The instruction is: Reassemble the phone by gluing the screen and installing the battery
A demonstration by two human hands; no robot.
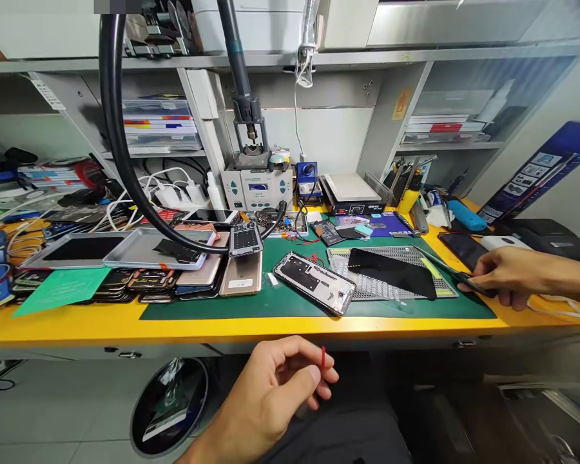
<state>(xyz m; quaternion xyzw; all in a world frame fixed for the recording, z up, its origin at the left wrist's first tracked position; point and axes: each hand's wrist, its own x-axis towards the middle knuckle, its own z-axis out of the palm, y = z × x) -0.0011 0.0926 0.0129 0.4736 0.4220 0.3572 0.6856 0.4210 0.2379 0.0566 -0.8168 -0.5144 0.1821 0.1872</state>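
From here I see the left hand (290,386) in front of the counter (101,330), thumb and finger pinching a short red strip (323,357). The right hand (505,276) is closed round a dark-handled tool (474,284), possibly scissors, over the counter's right side. An opened phone shell (314,282) lies on the green mat (198,311), near a black screen (391,273).

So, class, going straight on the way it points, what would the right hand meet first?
The right hand would likely meet the right end of the grey perforated mat first, though its height is hard to judge.
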